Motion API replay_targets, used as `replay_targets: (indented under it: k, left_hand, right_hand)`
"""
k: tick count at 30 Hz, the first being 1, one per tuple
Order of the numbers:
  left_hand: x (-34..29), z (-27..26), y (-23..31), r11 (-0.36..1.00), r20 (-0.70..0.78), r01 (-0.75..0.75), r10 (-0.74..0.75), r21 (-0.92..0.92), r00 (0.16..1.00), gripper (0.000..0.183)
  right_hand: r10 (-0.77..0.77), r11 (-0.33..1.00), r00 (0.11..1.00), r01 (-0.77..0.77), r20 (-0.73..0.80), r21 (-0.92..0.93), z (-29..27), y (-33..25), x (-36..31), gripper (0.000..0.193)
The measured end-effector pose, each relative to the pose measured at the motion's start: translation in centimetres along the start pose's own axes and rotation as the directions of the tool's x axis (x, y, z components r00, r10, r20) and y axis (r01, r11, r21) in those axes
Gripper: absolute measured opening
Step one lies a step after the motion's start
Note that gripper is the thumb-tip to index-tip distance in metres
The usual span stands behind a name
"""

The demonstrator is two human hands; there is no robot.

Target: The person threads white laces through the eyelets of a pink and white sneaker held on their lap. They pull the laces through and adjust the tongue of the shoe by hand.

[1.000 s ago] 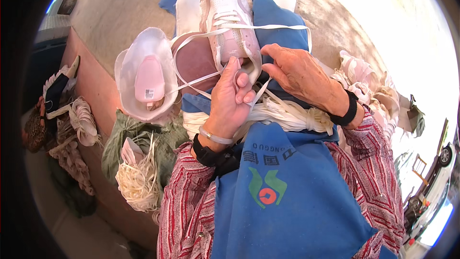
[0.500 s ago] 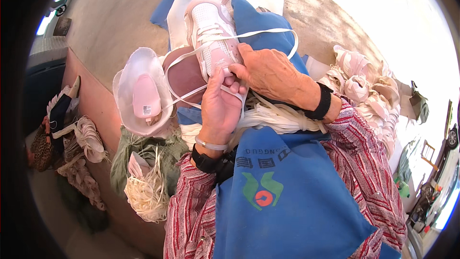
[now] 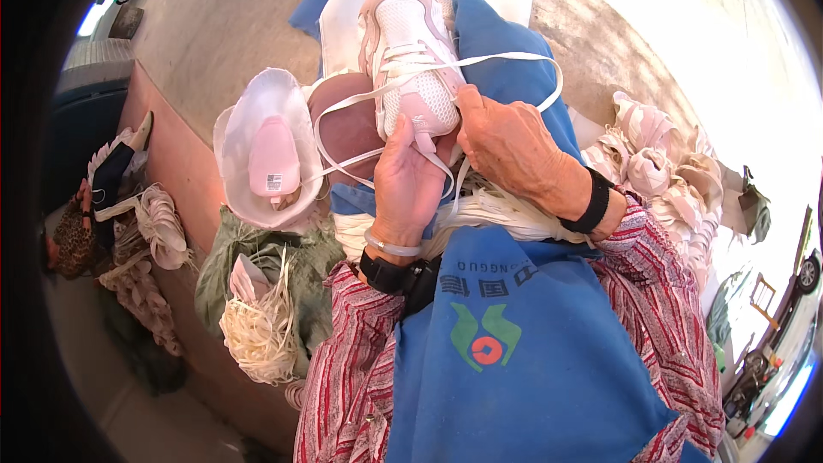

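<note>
A pink and white sneaker upper (image 3: 420, 30) lies before me, its toe pointing away. White shoelace (image 3: 510, 57) runs through part of its eyelets, with loose loops to both sides. My left hand (image 3: 410, 184) supports the near end from below, palm up, the thumb on the pink tongue. At the upper's right edge my right hand (image 3: 523, 150) is closed in a pinch; a bit of white lace shows at the fingertips. The rest of its grip is hidden. Under the wrists, a bundle of white laces (image 3: 490, 213) lies across my lap.
To the left stands a white bowl-shaped container (image 3: 230, 141) with a pink tongue-shaped piece (image 3: 274, 154) inside. A blue cloth (image 3: 506, 51) adjoins the upper. More pink uppers (image 3: 651, 167) are piled at the right. A lace tangle (image 3: 260, 330) lies lower left on green sacking (image 3: 225, 270).
My right hand has shifted from the tongue to the upper's right edge, and its fingers have drawn together. More of the tongue shows. The whole view has shifted slightly.
</note>
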State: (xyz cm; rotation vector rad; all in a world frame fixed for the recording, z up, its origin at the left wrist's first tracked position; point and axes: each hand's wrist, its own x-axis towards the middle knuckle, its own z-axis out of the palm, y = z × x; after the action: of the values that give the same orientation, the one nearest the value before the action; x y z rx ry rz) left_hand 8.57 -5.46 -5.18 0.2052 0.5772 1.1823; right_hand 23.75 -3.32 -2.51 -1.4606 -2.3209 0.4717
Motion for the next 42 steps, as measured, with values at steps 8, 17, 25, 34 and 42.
replay_targets:
  k: [8,17,25,34,42]
  left_hand:
    - [0.5,-0.7,-1.2,0.999,-0.048,0.004,-0.002,0.046,0.999,0.04]
    - [-0.3,-1.1,-0.2,0.997,-0.139,-0.009,0.019,0.071,0.99,0.048]
    - [-0.5,0.0,-0.3,0.974,-0.129,-0.005,0.035,0.225,0.991,0.048]
    - [-2.9,-0.4,3.3,0.891,-0.216,0.164,-0.076,0.424,0.973,0.038]
    - [-4.4,0.0,14.5,0.655,-0.127,-0.174,0.386,0.735,0.914,0.029]
  right_hand:
    - [-0.003,0.999,0.999,0.001,0.051,0.043,-0.4,0.7,-0.3,0.023]
    - [0.144,0.938,0.986,-0.161,0.078,0.306,-4.7,4.6,-1.1,0.018]
    - [0.114,0.977,0.971,-0.072,-0.211,0.199,-4.8,4.6,-0.9,0.018]
    - [-0.052,0.979,0.998,0.042,0.045,0.199,-4.6,4.2,-1.6,0.021]
    - [-0.148,0.987,0.988,0.15,-0.039,0.054,-5.4,2.5,-2.7,0.023]
